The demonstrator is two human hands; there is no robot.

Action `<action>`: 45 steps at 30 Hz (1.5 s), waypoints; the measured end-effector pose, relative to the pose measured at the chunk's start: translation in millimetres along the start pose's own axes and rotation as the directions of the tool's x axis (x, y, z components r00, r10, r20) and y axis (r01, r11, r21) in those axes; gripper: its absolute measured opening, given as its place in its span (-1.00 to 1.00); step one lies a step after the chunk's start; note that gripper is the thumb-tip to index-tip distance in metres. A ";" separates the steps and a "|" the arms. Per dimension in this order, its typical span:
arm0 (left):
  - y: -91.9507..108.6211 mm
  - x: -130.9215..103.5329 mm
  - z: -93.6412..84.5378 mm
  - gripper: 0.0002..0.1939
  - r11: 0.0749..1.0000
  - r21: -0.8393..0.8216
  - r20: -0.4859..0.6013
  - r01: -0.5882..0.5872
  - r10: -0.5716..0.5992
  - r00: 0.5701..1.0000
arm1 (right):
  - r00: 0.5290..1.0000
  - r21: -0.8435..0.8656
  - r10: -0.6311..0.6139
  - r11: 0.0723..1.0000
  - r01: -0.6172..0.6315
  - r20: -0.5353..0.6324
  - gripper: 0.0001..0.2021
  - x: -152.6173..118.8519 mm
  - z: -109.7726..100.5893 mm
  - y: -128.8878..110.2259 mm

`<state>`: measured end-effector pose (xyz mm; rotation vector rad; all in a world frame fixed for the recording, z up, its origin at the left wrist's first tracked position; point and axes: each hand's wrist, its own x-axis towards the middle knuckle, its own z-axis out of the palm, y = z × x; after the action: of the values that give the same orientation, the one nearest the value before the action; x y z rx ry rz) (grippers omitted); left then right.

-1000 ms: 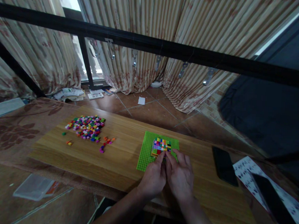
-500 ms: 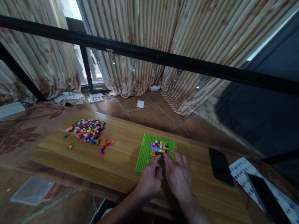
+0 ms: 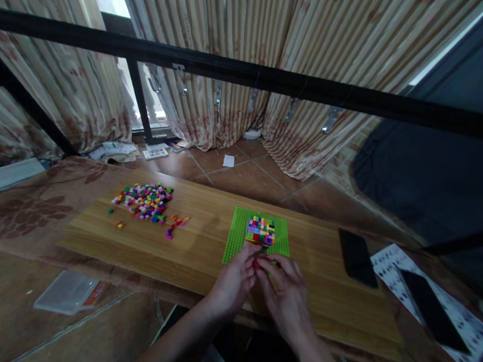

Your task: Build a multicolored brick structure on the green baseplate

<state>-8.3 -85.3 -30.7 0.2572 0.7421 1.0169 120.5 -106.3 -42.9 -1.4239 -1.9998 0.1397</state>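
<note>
A small red toy brick [image 3: 255, 263] shows between the fingertips of both hands, just in front of the green baseplate [image 3: 235, 233]. My right hand [image 3: 286, 294] pinches it between thumb and forefinger. Close beside it, my left hand [image 3: 234, 280] has its fingers curled in; what they hold, if anything, is hidden. On the baseplate stands a low block of multicoloured bricks [image 3: 261, 230], right behind the fingertips, with neither hand on it. The near edge of the baseplate is partly covered by the hands.
Left on the wooden board [image 3: 203, 255] lies a heap of loose bricks [image 3: 147, 201], with a few strays [image 3: 170, 231] nearby. A black phone [image 3: 356, 258] rests at the right, near a printed sheet [image 3: 392, 269] and another dark device [image 3: 433, 310]. A black rail [image 3: 232, 70] crosses beyond the board.
Both hands have drawn back from the brick block toward me, uncovering its front. A red brick now shows between the fingertips. The view has tilted slightly.
</note>
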 end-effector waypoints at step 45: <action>-16.0 28.6 -8.5 -0.48 0.652 0.672 0.189 -0.351 0.307 0.933 | 0.988 -0.342 -0.135 0.934 0.103 -0.070 -0.75 33.9 15.6 45.3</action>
<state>5.8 -70.7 -57.8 1.1240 1.0348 1.0227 141.8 -54.3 -59.7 -1.4775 -2.0968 -0.3337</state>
